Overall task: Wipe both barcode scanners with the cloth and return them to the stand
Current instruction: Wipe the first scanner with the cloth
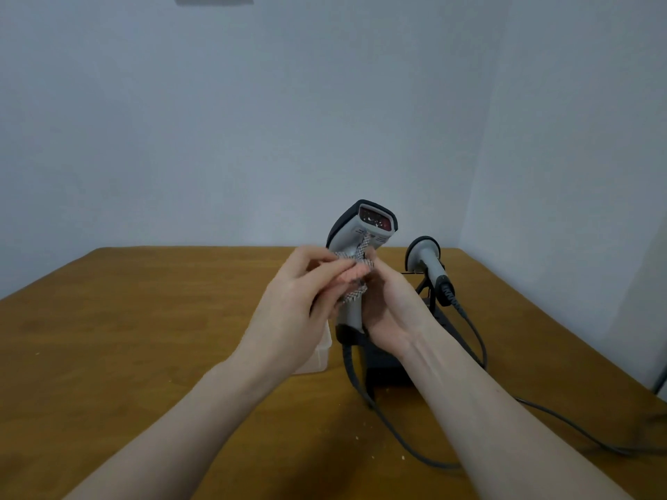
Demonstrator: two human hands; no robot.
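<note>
No legible text or labels anywhere.

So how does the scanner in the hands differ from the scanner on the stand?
The held scanner is lifted above the table, head up, its red window facing the camera; the other scanner rests tilted on the stand, window turned away. The cloth touches only the held scanner, gripped by the left hand and right hand. Both are grey with dark cables.

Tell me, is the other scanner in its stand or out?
In. The second barcode scanner rests on the black stand, untouched, while both hands hold the first scanner.
</note>
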